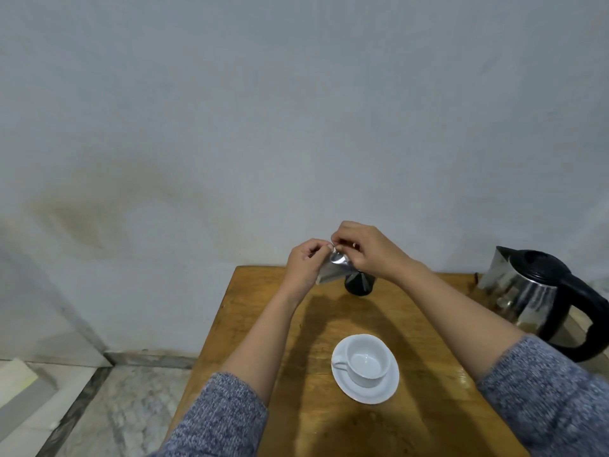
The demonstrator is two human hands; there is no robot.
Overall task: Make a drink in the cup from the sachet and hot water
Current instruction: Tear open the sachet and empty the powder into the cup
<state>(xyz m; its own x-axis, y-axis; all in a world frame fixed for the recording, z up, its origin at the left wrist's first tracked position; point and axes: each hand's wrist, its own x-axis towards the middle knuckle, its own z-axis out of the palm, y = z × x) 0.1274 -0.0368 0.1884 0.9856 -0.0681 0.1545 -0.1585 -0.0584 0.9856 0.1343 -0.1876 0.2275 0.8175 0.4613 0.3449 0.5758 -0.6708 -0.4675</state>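
Two hands, my left hand (304, 263) and my right hand (369, 249), pinch the top edge of the thin, light, crinkly sachet (333, 270) up above the bench (263, 324), beyond the empty cup (367, 361), each grip closed tight on it.

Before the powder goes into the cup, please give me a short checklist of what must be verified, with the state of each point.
1. Sachet held by both hands: ok. The left hand and the right hand pinch its top edge.
2. Sachet torn open: cannot tell, the fingers hide the top.
3. Cup upright and empty on its saucer: ok.
4. Sachet above the cup: not ok, it is held over the far end of the table, near a dark object.
5. Kettle within reach at the right: ok.
6. Hot water in the kettle: cannot tell.
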